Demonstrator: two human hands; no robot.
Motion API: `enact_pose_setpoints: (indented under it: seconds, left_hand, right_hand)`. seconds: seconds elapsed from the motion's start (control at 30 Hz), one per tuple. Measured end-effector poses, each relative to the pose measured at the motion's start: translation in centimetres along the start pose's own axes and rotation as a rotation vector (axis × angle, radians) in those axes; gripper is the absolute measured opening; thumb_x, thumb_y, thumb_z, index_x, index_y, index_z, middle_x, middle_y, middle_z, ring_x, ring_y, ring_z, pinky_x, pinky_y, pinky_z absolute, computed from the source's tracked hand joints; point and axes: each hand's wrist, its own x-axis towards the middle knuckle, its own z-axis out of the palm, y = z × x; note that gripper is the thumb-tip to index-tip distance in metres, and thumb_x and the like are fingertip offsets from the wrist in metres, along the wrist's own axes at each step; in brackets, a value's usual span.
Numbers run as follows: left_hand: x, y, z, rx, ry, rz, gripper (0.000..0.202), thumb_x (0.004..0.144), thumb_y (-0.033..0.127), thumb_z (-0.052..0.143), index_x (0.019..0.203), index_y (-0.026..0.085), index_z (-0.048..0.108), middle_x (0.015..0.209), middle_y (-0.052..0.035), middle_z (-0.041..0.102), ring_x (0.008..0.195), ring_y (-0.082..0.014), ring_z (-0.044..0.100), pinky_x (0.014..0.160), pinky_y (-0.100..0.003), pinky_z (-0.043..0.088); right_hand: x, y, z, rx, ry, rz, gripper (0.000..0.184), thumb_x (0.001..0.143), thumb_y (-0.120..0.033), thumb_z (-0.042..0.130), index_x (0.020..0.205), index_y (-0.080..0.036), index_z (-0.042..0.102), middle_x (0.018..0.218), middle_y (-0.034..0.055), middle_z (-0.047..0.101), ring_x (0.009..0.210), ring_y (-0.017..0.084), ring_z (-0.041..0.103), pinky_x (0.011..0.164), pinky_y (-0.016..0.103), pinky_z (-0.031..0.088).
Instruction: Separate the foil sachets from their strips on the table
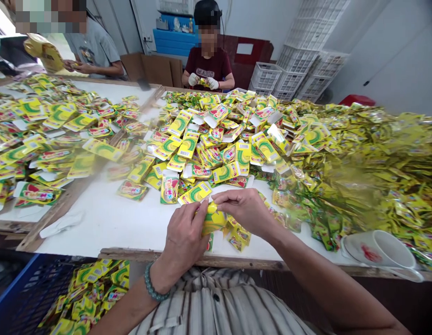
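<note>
My left hand (185,235) is wrapped round a small yellow cardboard box (213,224) just above the table's front edge. At the upper end of that box, the thumb and fingers of my right hand (249,211) are pinched together; what lies right between the fingertips is partly hidden. Small yellow sachets (239,238) lie on the table under my right hand. Just beyond my hands spreads a heap of flat yellow and green boxes (188,145), many with white flaps standing out.
A large pile of shiny sachets (341,186) covers the right side, with a white mug (379,251) at the front edge. More boxes (41,193) lie left of a wooden strip (58,209). Below left stands a blue crate (16,298). Across the table sits a gloved co-worker (209,65).
</note>
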Motion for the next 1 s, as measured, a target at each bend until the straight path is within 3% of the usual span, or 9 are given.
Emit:
enact_pose_setpoints:
  seconds: [0.17, 0.33, 0.57, 0.67, 0.73, 0.83, 0.9, 1.0]
  left_hand:
    - [0.1, 0.1, -0.3, 0.008, 0.019, 0.048, 0.070, 0.071, 0.011, 0.057, 0.139, 0.010, 0.040, 0.108, -0.0161, 0.060, 0.096, -0.0294, 0.055, 0.080, -0.042, 0.049]
    - [0.1, 0.2, -0.3, 0.057, 0.039, 0.086, 0.068, 0.076, 0.015, 0.058, 0.140, 0.009, 0.038, 0.108, -0.0185, 0.059, 0.094, -0.0304, 0.055, 0.077, -0.042, 0.048]
    - [-0.4, 0.6, 0.3, -0.001, -0.015, -0.005, 0.062, 0.078, 0.015, 0.060, 0.138, 0.009, 0.043, 0.111, -0.0203, 0.060, 0.098, -0.0320, 0.056, 0.081, -0.046, 0.048]
    - [0.1, 0.2, -0.9, -0.314, -0.207, -0.188, 0.063, 0.080, 0.034, 0.067, 0.136, 0.014, 0.047, 0.113, -0.0159, 0.063, 0.100, -0.0300, 0.058, 0.086, -0.044, 0.048]
    - [0.6, -0.5, -2.1, -0.637, -0.467, -0.337, 0.064, 0.076, 0.045, 0.071, 0.130, 0.018, 0.053, 0.108, -0.0101, 0.066, 0.094, -0.0264, 0.061, 0.083, -0.038, 0.049]
    - [1.2, -1.3, -3.2, -1.164, -0.831, -0.507, 0.053, 0.073, 0.048, 0.072, 0.113, 0.015, 0.062, 0.095, -0.0059, 0.068, 0.084, -0.0214, 0.062, 0.074, -0.031, 0.049]
    - [1.1, -1.0, -2.9, -1.430, -0.899, -0.594, 0.049, 0.072, 0.046, 0.074, 0.106, 0.013, 0.063, 0.093, -0.0064, 0.068, 0.082, -0.0199, 0.063, 0.074, -0.029, 0.048]
    - [0.4, 0.1, -1.6, -1.602, -0.890, -0.746, 0.038, 0.071, 0.041, 0.075, 0.093, 0.012, 0.064, 0.085, -0.0064, 0.069, 0.074, -0.0174, 0.062, 0.070, -0.028, 0.048]
  right_hand:
    - [0.3, 0.1, -0.7, 0.167, 0.015, 0.169, 0.044, 0.068, -0.017, 0.072, 0.111, -0.019, 0.068, 0.090, 0.0047, 0.073, 0.071, 0.014, 0.067, 0.064, 0.025, 0.055]
    - [0.1, -0.6, -1.1, -0.112, -0.105, 0.119, 0.018, 0.073, -0.021, 0.069, 0.089, -0.017, 0.075, 0.059, -0.0027, 0.062, 0.053, 0.010, 0.051, 0.050, 0.020, 0.038]
    - [-0.4, -1.2, -0.2, -0.485, 0.000, 0.019, 0.019, 0.075, -0.011, 0.059, 0.079, -0.017, 0.076, 0.054, -0.0020, 0.059, 0.052, 0.009, 0.042, 0.053, 0.022, 0.029]
    - [-0.4, -0.9, -0.4, -0.465, 0.015, 0.035, 0.022, 0.074, -0.012, 0.059, 0.085, -0.017, 0.077, 0.055, -0.0020, 0.061, 0.051, 0.009, 0.045, 0.052, 0.021, 0.030]
    - [-0.5, -0.9, -0.6, -0.391, -0.013, 0.021, 0.024, 0.072, -0.011, 0.060, 0.088, -0.017, 0.077, 0.061, -0.0014, 0.066, 0.054, 0.010, 0.051, 0.053, 0.021, 0.033]
    - [-0.8, -1.2, -0.8, -0.304, -0.080, -0.043, 0.026, 0.071, -0.010, 0.062, 0.091, -0.017, 0.077, 0.070, -0.0001, 0.071, 0.059, 0.011, 0.059, 0.056, 0.020, 0.039]
    - [-1.1, -1.4, -0.5, -0.331, -0.089, -0.075, 0.026, 0.071, -0.009, 0.063, 0.091, -0.018, 0.077, 0.072, 0.0003, 0.073, 0.060, 0.012, 0.061, 0.059, 0.020, 0.041]
    - [-1.4, -1.2, 0.0, -0.421, -0.090, -0.089, 0.027, 0.072, -0.008, 0.063, 0.091, -0.020, 0.077, 0.074, 0.0016, 0.075, 0.063, 0.014, 0.064, 0.062, 0.022, 0.043]
